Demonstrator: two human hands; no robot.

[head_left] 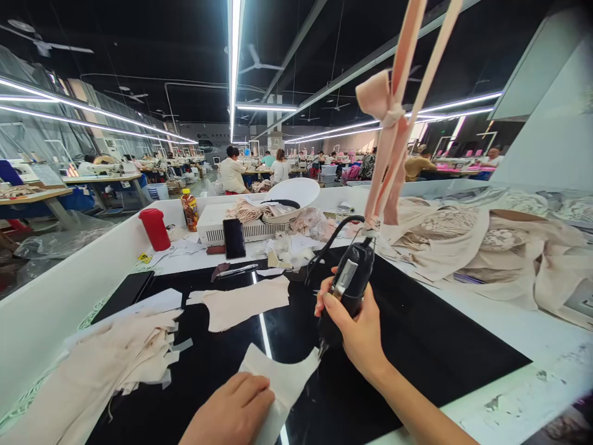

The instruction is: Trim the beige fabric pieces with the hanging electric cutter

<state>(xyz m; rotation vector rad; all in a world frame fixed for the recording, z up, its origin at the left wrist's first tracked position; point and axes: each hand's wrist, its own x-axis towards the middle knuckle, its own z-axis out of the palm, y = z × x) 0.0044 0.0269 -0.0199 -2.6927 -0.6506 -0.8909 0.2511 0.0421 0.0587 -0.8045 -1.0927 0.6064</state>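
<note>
My right hand [354, 324] wraps around a black corded electric cutter [359, 272], thumb along its metal side. The cutter's narrow metal tip points down at the upper right corner of a cream fabric piece [282, 377] with a curved top edge. On that piece my left hand [234, 408] rests with fingers together and bent, gripping it against the black board [407, 334]; its thumb is hidden. A knotted pink fabric strap [389, 136] runs upward from the cutter's top. Another pale cut piece [245, 303] lies flat beyond my left hand.
Stacked cream pieces [111, 352] lie left, and a heap of beige fabric [463, 241] fills the right. At the back are a red cup [154, 228], a bottle [189, 210], a phone [234, 238], a pen [237, 270] and a white ventilated box [213, 225]. People sit at sewing tables farther off.
</note>
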